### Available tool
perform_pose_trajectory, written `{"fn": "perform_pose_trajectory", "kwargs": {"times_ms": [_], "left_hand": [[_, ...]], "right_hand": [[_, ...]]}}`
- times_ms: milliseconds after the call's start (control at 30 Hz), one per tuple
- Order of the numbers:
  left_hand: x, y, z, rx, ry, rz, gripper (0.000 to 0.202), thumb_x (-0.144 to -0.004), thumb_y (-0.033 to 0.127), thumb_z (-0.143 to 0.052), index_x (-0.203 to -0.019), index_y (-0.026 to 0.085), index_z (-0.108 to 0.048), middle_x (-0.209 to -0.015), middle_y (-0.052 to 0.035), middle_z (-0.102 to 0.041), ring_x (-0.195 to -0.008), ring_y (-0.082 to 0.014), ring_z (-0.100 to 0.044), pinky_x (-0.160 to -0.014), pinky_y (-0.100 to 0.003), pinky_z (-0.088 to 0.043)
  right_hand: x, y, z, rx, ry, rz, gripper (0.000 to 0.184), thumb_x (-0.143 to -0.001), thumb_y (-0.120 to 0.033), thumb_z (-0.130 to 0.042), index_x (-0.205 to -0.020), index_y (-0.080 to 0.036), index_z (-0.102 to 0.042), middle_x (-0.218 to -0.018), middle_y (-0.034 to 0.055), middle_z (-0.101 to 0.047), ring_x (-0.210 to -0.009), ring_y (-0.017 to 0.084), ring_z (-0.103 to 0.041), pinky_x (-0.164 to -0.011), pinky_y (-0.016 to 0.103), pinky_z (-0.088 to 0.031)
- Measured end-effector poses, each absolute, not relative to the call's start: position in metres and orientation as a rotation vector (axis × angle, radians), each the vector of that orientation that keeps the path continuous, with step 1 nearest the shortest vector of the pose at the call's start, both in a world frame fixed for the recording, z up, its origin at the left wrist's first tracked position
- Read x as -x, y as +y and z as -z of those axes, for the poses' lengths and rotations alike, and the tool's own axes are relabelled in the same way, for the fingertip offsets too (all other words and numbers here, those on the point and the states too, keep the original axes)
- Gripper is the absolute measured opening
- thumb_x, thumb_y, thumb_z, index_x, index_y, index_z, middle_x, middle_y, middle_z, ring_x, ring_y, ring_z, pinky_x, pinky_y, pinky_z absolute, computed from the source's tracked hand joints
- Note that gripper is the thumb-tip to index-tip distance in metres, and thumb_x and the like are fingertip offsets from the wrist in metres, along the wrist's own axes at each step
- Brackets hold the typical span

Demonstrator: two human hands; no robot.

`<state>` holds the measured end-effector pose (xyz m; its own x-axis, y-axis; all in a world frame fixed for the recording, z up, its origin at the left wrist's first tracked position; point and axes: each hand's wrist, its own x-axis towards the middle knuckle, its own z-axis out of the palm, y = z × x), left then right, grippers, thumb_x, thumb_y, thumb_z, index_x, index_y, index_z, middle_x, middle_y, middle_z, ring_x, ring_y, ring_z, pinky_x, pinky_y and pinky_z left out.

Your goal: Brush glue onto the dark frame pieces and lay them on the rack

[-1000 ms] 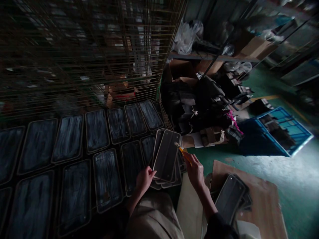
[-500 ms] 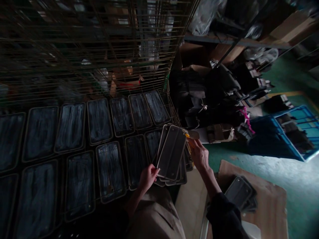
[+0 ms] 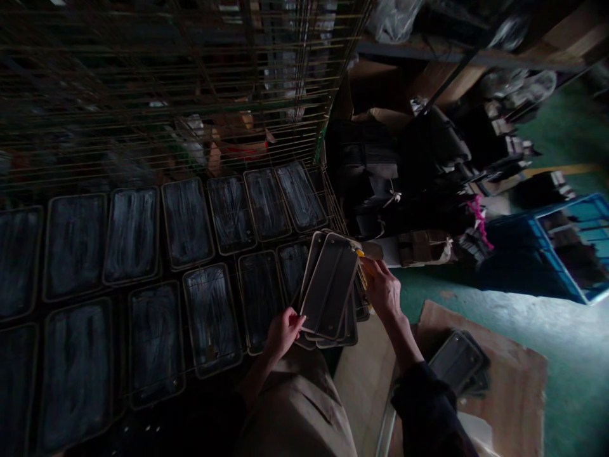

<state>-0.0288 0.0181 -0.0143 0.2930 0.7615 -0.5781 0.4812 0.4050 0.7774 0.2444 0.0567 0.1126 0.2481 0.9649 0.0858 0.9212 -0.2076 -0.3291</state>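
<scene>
My left hand (image 3: 285, 330) is closed, thumb and fingers pinching the lower left corner of a dark rectangular panel (image 3: 329, 285) with rounded corners and a pale edge. Similar panels lie fanned out in a stack beneath it. At the panel's upper right corner, my right hand (image 3: 382, 289) grips a slim yellow tool (image 3: 360, 252); its tip meets that corner, and its kind is too small and dark to make out. Left of the stack, rows of similar panels smeared with a whitish coating, such as this panel (image 3: 212, 317), lie on a wire rack.
A wire mesh wall (image 3: 228, 120) rises behind the rows. To the right are dark bundles (image 3: 366, 152) tied with string, and a blue crate (image 3: 514, 254) on the green floor. More panels (image 3: 457, 362) are stacked on a cardboard sheet (image 3: 518, 387).
The view has shifted slightly. Both hands keep their holds, and the tool's tip remains near the panel's upper right corner.
</scene>
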Motion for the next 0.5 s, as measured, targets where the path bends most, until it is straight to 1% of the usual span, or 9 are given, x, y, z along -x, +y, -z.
{"fn": "perform_pose_trajectory", "kwargs": {"times_ms": [133,233,400,500], "left_hand": [[0.028,0.02,0.008,-1.227,1.359,-0.272,0.033,-0.083,0.052,-0.054,-0.073,0.021,-0.046,-0.053,0.0046,-0.055,-0.043,-0.0102,-0.055,-0.043,-0.017,-0.036],[0.027,0.022,0.004,-1.227,1.36,-0.272,0.032,-0.083,0.05,-0.054,-0.072,0.021,-0.047,-0.051,0.0049,-0.055,-0.043,-0.0104,-0.055,-0.044,-0.018,-0.036],[0.028,0.023,0.003,-1.241,1.365,-0.275,0.031,-0.083,0.049,-0.056,-0.071,0.021,-0.048,-0.049,0.005,-0.054,-0.043,-0.0108,-0.056,-0.045,-0.018,-0.036],[0.03,0.022,0.006,-1.226,1.359,-0.275,0.03,-0.082,0.047,-0.056,-0.072,0.021,-0.049,-0.048,0.0055,-0.054,-0.042,-0.0105,-0.054,-0.045,-0.018,-0.036]], "right_hand": [[-0.233,0.036,-0.111,2.251,-1.775,-0.271,0.031,-0.098,-0.026,-0.04,-0.123,-0.023,-0.059,-0.107,0.0059,-0.064,-0.075,0.015,-0.06,-0.059,0.024,-0.04],[-0.216,0.006,-0.112,2.269,-1.803,-0.386,0.033,-0.098,-0.021,-0.039,-0.124,-0.025,-0.058,-0.104,0.005,-0.063,-0.075,0.015,-0.06,-0.059,0.024,-0.041],[-0.184,-0.049,-0.116,2.29,-1.812,-0.551,0.032,-0.097,-0.02,-0.04,-0.124,-0.025,-0.056,-0.11,0.0056,-0.064,-0.077,0.016,-0.063,-0.059,0.024,-0.042],[-0.167,-0.076,-0.119,2.29,-1.804,-0.667,0.029,-0.098,-0.02,-0.04,-0.121,-0.025,-0.057,-0.104,0.0045,-0.064,-0.077,0.016,-0.063,-0.059,0.024,-0.042]]}}
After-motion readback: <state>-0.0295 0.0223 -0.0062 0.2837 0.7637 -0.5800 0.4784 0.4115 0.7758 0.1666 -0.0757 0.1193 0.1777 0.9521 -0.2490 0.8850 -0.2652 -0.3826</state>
